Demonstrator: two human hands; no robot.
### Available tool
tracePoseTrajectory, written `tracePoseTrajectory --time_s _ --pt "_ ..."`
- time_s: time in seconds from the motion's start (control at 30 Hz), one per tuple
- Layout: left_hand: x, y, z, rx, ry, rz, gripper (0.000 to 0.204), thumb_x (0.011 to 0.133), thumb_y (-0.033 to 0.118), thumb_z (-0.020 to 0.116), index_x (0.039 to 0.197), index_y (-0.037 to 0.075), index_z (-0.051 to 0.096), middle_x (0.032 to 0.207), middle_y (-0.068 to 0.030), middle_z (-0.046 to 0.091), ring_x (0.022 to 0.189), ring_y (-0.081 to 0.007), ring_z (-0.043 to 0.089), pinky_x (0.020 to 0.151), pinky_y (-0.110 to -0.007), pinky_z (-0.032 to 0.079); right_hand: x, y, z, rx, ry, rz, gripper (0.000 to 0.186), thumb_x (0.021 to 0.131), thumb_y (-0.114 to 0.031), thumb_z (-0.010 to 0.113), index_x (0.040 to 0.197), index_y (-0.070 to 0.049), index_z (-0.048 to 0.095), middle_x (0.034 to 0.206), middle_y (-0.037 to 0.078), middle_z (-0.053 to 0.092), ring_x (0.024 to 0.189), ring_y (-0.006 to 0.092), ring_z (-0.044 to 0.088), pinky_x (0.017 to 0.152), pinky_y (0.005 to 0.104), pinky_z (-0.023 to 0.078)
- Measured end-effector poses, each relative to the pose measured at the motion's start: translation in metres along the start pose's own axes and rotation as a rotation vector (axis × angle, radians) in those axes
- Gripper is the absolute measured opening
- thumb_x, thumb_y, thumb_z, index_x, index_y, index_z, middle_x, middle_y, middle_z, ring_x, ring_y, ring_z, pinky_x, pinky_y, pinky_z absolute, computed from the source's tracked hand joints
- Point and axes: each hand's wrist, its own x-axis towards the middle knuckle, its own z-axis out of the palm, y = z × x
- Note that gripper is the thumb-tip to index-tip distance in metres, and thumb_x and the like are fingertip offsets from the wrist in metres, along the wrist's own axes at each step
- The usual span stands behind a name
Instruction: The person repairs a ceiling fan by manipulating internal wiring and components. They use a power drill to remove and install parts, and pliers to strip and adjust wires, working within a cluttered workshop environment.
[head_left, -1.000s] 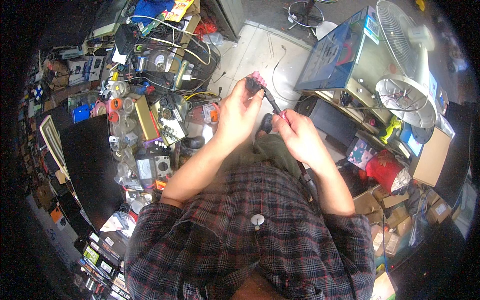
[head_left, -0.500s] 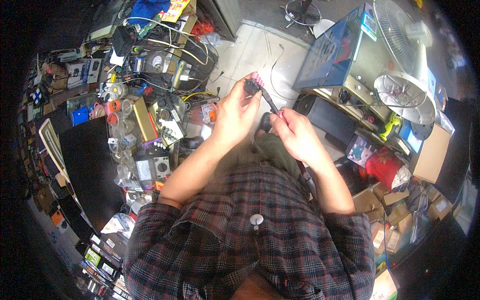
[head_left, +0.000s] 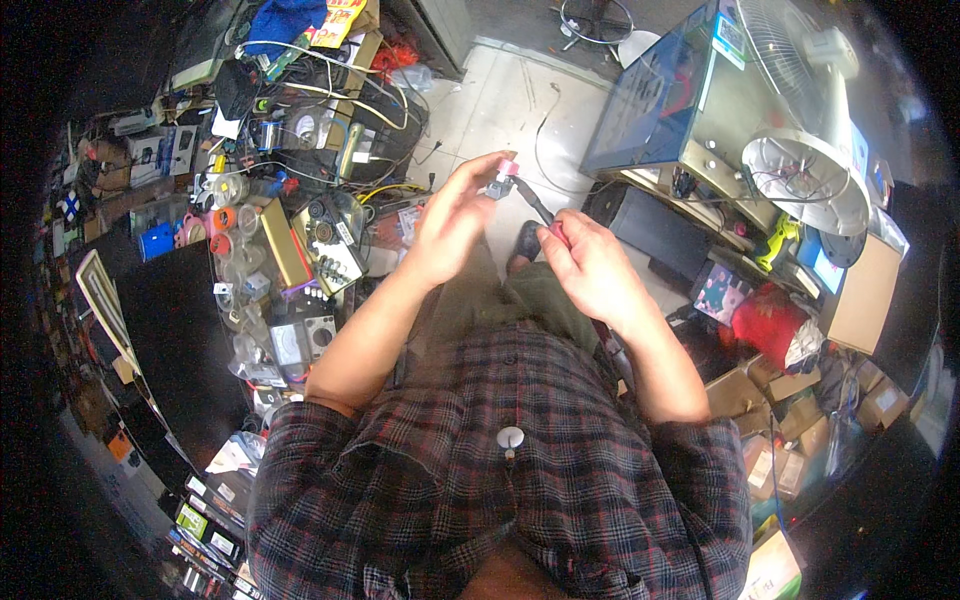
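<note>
My left fingers (head_left: 470,177) pinch a small pink-and-grey part (head_left: 509,169) in front of me; my right fingers (head_left: 578,236) clasp a red-handled, black-shafted tool (head_left: 536,205) reaching to it. Beyond lie pale floor tiles (head_left: 495,110); rightward, a white electric fan (head_left: 798,172).

A small pink-and-grey part (head_left: 507,169), its pink section toward one o'clock and its grey toward seven, sits at the fingertips of the left hand (head_left: 450,225), near twelve o'clock from mid-view, its finer detail too small to read. A slim tool (head_left: 535,203) with a dark shaft and reddish handle slants from the right hand (head_left: 595,262) at four-thirty, its tip toward ten-thirty, at the part.
</note>
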Motion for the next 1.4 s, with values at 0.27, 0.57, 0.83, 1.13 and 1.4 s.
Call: tracePoseTrajectory --time_s 0.27,0.57,0.83,1.13,1.4 --pt "0.015 0.022 -0.016 -0.420 -0.087 -0.401 0.037 0.109 0.028 0.047 0.133 0.001 0.055 0.134 -0.0167 0.063 0.125 -0.0225 0.059 0.099 -0.043 0.053 -0.006 -0.010 0.000 -0.309 0.074 -0.117 0.025 0.097 -0.022 0.058 0.097 0.002 0.059 0.093 0.021 0.063 0.085 0.0410 0.066 0.077 0.0496 0.055" --pt "0.011 0.005 -0.010 -0.497 -0.049 -0.359 0.038 0.107 0.030 0.047 0.132 0.001 0.052 0.129 -0.0218 0.064 0.122 -0.0307 0.062 0.092 -0.046 0.058 -0.006 -0.015 -0.005 -0.291 0.050 -0.092 0.026 0.097 -0.023 0.057 0.096 0.002 0.059 0.095 0.021 0.064 0.087 0.0419 0.067 0.079 0.0510 0.055" --pt "0.007 -0.001 0.000 -0.558 0.000 -0.438 0.032 0.108 0.033 0.043 0.117 0.005 0.053 0.102 -0.0115 0.061 0.083 -0.0200 0.062 0.067 -0.032 0.052 -0.004 -0.008 -0.005 -0.160 -0.102 -0.086 0.028 0.098 -0.024 0.056 0.095 0.003 0.059 0.095 0.025 0.064 0.089 0.0453 0.066 0.082 0.0525 0.053" --pt "0.006 -0.012 0.002 -0.481 -0.180 -0.307 0.043 0.110 0.039 0.038 0.097 0.003 0.057 0.078 -0.0025 0.052 0.061 -0.0084 0.042 0.056 -0.023 0.034 -0.009 -0.016 -0.020 -0.147 -0.194 -0.144 0.028 0.098 -0.022 0.055 0.093 0.004 0.059 0.095 0.025 0.063 0.090 0.0447 0.065 0.083 0.0515 0.052" --pt "0.002 -0.018 -0.001 -0.305 -0.220 -0.306 0.047 0.110 0.043 0.036 0.096 0.004 0.057 0.078 -0.0020 0.052 0.062 -0.0079 0.042 0.057 -0.023 0.035 -0.006 -0.015 -0.035 -0.147 -0.327 -0.177 0.025 0.096 -0.021 0.053 0.092 0.004 0.058 0.095 0.026 0.063 0.091 0.0452 0.065 0.084 0.0520 0.052"
